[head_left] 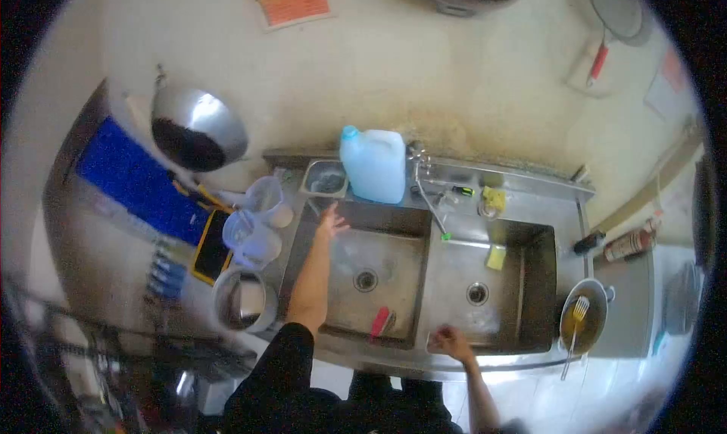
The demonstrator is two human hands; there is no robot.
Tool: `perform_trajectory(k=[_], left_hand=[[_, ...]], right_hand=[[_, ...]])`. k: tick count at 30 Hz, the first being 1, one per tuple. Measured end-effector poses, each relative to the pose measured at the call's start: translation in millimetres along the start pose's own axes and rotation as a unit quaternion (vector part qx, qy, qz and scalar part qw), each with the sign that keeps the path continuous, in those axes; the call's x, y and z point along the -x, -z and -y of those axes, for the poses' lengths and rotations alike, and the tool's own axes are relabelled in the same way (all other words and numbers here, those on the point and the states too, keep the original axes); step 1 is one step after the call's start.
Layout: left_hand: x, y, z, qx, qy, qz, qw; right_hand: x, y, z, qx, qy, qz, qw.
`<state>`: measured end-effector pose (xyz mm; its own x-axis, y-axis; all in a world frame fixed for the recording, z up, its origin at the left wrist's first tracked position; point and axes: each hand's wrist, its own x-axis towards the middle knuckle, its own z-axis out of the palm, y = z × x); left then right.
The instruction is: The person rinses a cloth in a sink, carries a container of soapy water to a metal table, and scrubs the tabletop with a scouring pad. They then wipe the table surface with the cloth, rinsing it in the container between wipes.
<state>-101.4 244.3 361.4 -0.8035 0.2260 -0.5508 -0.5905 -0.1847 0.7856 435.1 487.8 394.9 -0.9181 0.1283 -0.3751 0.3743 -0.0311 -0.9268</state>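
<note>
My left hand (332, 221) reaches over the back left part of the left sink basin (348, 267), fingers spread, with nothing visible in it. Just behind it is a square metal container (326, 179). To its right stands a pale blue jug (375, 165) with a blue cap. My right hand (452, 343) is low at the front edge of the right sink basin (522, 282). Its fingers look bent but are blurred, and I cannot make out anything in them. A red-handled brush or scrubber (380, 322) lies in the left basin.
A tap (432, 207) rises between the basins. Yellow sponges (496, 257) lie in and behind the right basin. At the right is a pot (594, 305) with a slotted spatula (578, 320). Plastic jugs (257, 241) and a metal pot (244, 301) stand at the left.
</note>
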Motion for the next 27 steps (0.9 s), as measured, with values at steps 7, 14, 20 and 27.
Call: perform_trajectory(k=[7, 14, 20, 27], left_hand=[[-108.7, -10.9, -15.4, 0.102, -0.028, -0.197, 0.975], [-69.3, 62.5, 43.0, 0.22, -0.082, -0.225, 0.946], [52.4, 121.6, 96.3, 0.072, -0.143, -0.156, 0.975], [276.5, 76.1, 146.5, -0.019, -0.049, -0.017, 0.998]], right_hand=[[76.2, 5.9, -43.8, -0.063, -0.097, -0.425, 0.898], [-6.0, -132.0, 43.9, -0.034, -0.076, -0.272, 0.959], [-86.5, -186.9, 142.8, 0.125, 0.079, -0.097, 0.984], [-54.6, -195.1, 137.1, 0.39, 0.201, -0.168, 0.883]])
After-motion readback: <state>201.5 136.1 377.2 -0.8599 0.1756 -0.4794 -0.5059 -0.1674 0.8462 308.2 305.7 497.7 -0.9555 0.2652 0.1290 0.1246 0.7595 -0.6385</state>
